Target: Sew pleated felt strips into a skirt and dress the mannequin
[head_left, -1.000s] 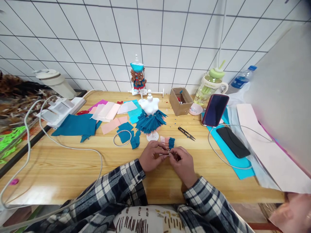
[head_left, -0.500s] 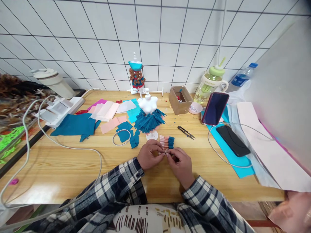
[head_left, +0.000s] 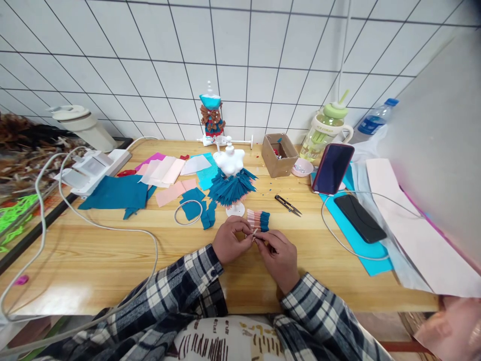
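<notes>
My left hand (head_left: 233, 241) and my right hand (head_left: 278, 256) meet over the wooden table, fingertips pinched together on a small pale pink strip (head_left: 254, 232). Just beyond the fingertips lies a row of pleated pieces (head_left: 258, 219), pink at the left and teal at the right. Behind it stands a small white dress form (head_left: 230, 161) with a teal pleated skirt (head_left: 232, 188). Black thread snips (head_left: 287, 205) rest to the right of the form. A white ring (head_left: 188, 212) lies over teal fabric scraps (head_left: 208, 215) on the left.
Fabric sheets (head_left: 114, 194) and a power strip (head_left: 99, 175) are at left, with a white cable crossing the table. A decorated figure (head_left: 212, 118), cardboard box (head_left: 279, 155) and green-lidded jug (head_left: 325, 128) stand behind. Two phones (head_left: 333, 168) (head_left: 359, 218) are at right.
The fingertips have shifted slightly, and more of the small pale strip shows between them. My right hand's fingers have moved a little left. The other objects have not moved.
</notes>
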The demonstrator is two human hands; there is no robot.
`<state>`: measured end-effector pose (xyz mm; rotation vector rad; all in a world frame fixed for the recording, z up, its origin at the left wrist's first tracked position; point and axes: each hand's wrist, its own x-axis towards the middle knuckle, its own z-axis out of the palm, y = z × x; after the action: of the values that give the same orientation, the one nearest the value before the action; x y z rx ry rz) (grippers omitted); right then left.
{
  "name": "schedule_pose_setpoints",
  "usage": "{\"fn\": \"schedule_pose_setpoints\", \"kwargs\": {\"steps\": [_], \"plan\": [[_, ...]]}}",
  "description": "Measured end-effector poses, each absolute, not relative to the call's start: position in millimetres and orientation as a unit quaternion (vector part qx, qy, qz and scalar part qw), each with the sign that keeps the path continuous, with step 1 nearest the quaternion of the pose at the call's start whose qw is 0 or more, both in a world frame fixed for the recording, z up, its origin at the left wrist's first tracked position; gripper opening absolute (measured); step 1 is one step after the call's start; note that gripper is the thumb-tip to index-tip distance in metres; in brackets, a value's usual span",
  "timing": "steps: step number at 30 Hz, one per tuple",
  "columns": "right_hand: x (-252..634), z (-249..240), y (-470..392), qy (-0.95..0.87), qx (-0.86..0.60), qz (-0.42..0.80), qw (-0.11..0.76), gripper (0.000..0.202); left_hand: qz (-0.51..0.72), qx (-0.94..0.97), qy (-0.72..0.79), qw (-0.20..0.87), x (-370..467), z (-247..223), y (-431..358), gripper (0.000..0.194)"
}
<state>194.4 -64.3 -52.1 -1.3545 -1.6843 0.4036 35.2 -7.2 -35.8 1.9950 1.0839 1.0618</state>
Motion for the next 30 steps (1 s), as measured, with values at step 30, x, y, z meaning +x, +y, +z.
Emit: {"fn": "schedule_pose_setpoints", "kwargs": {"steps": [30], "plan": [[194.0,-46.4,-60.4,-0.598,-0.582,0.3,0.462,0.007,0.353,0.791,0.357,0.351,30.0,-34.7,-7.0,0.011]]}}
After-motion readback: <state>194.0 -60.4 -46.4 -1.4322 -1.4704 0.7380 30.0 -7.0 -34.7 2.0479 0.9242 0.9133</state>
